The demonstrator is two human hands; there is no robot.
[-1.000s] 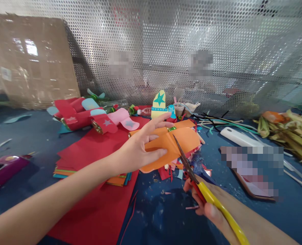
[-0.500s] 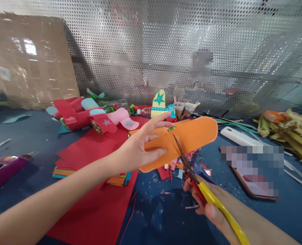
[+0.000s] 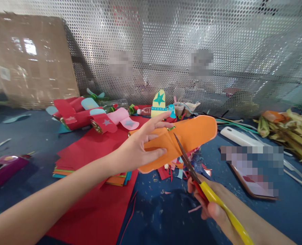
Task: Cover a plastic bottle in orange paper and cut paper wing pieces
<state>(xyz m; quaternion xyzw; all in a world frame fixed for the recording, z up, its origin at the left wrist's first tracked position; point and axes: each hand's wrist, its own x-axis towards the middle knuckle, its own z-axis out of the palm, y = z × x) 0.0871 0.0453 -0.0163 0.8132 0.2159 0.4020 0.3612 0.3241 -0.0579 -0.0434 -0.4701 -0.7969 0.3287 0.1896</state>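
My left hand (image 3: 138, 146) grips an orange paper piece (image 3: 198, 132), a long shape with rounded ends, holding it above the table. A strip of green-gold glitter shows at its upper edge near my fingertips. My right hand (image 3: 217, 200) is closed round scissors (image 3: 204, 189) with yellow and red handles. Their dark blades point up and left, the tip lying over the middle of the orange paper. The blades look nearly closed. Below the paper lie small coloured paper scraps (image 3: 163, 172) on the blue table.
Stacked coloured sheets, red on top (image 3: 89, 149), lie at left. Behind are red paper rolls (image 3: 77, 115) and a yellow piece with a green star (image 3: 159, 98). A phone (image 3: 250, 177), a white-handled tool (image 3: 239, 137) and dry husks (image 3: 291, 136) are at right; a purple object (image 3: 8, 172) far left.
My right hand and the scissors have shifted slightly right and down. The orange paper has tilted a little, its right end rising slightly. My left hand stays nearly still.
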